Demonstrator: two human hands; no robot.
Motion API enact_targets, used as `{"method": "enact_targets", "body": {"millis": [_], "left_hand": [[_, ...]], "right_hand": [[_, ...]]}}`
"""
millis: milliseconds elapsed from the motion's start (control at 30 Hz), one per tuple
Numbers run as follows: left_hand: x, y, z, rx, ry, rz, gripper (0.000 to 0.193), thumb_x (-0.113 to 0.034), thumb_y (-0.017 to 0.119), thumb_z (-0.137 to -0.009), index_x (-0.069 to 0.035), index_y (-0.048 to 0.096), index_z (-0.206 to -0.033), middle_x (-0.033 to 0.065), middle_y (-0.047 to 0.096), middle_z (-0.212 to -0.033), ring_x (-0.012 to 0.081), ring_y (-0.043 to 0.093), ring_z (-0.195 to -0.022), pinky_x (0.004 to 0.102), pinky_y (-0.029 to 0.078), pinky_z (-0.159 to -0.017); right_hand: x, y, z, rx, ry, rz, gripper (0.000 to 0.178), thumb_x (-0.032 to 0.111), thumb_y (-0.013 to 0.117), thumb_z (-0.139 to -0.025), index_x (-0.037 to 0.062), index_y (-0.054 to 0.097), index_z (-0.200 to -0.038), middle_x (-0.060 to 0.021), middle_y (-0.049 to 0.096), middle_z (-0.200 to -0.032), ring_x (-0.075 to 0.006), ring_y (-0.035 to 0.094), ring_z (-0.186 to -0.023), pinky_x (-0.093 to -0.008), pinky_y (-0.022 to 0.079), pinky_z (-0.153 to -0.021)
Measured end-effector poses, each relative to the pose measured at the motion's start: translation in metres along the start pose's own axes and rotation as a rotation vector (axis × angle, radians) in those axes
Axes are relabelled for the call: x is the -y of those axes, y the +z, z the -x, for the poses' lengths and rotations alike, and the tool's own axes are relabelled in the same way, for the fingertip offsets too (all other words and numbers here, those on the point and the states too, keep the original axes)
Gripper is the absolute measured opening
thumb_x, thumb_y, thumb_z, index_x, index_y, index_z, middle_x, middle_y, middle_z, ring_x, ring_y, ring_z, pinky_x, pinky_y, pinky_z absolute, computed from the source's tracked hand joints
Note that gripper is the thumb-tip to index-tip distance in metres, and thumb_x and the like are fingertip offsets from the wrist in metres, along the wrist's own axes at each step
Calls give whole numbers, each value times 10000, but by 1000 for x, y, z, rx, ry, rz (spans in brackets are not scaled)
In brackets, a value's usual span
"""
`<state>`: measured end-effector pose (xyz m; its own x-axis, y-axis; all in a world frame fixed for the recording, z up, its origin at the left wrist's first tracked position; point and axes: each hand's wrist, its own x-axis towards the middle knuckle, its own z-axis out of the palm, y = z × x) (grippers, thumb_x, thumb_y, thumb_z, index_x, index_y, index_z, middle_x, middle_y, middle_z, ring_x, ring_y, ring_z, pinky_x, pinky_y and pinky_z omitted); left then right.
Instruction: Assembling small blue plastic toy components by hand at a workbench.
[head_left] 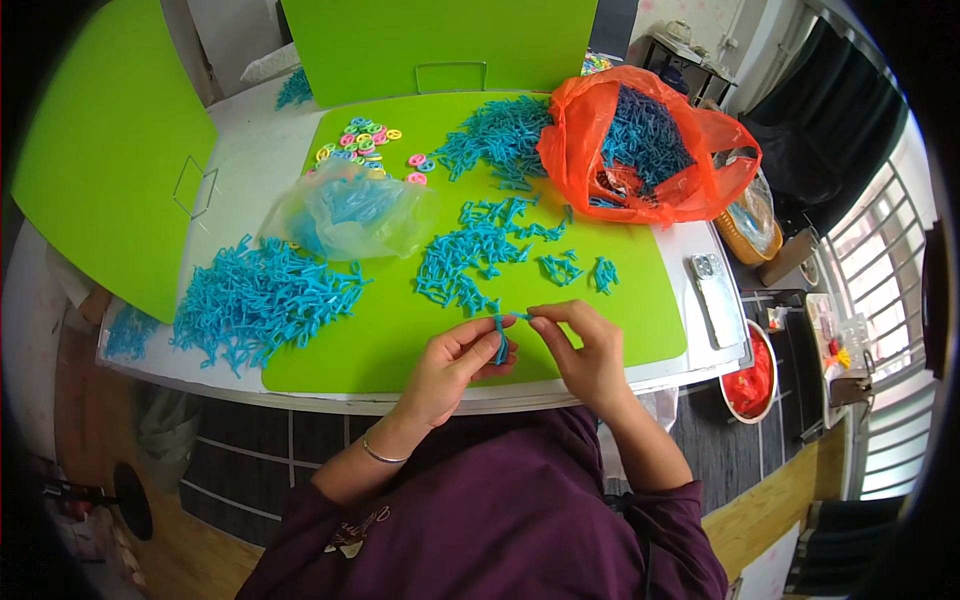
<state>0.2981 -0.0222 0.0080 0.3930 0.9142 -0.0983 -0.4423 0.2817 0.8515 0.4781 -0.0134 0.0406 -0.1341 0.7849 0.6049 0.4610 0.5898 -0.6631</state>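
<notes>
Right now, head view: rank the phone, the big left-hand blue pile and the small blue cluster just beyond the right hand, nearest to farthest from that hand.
From the right hand:
1. Small blue cluster: just beyond it, on the green mat.
2. Phone: to its right.
3. Big blue pile: far left.

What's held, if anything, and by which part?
Left hand: a blue piece, upper end poking up, exact grip partly hidden. Right hand: a thin blue bit, pinched near its right end. Whether they join is unclear.
</notes>
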Motion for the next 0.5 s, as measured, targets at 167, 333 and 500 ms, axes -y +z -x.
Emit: {"method": "enact_targets", "body": {"millis": [167,333,500], "left_hand": [[4,2,1,49,0,9,272,-124,478,-940,-29,540,-1187,41,621,-975,117,600,-898,291,517,-801],[4,4,2,54,-6,27,267,-118,474,-940,-36,547,-1183,36,623,-965,121,602,-895,291,515,-804],[2,4,3,98,-33,63,272,-112,475,-939,-32,548,-1188,41,623,-948,120,600,-881,284,510,-796]], "right_hand": [[5,6,13,-28,-51,140,114,9,670,-766,35,658,-877,-94,642,-778,-226,610,-677,-297,474,-600],[6,5,16,-60,-120,158,130,16,672,-756,44,653,-881,-79,606,-715,-225,558,-614,-317,449,-549],[3,6,19,-106,-45,151,134,0,675,-753,38,656,-880,-98,640,-784,-228,616,-680,-296,475,-593]]}}
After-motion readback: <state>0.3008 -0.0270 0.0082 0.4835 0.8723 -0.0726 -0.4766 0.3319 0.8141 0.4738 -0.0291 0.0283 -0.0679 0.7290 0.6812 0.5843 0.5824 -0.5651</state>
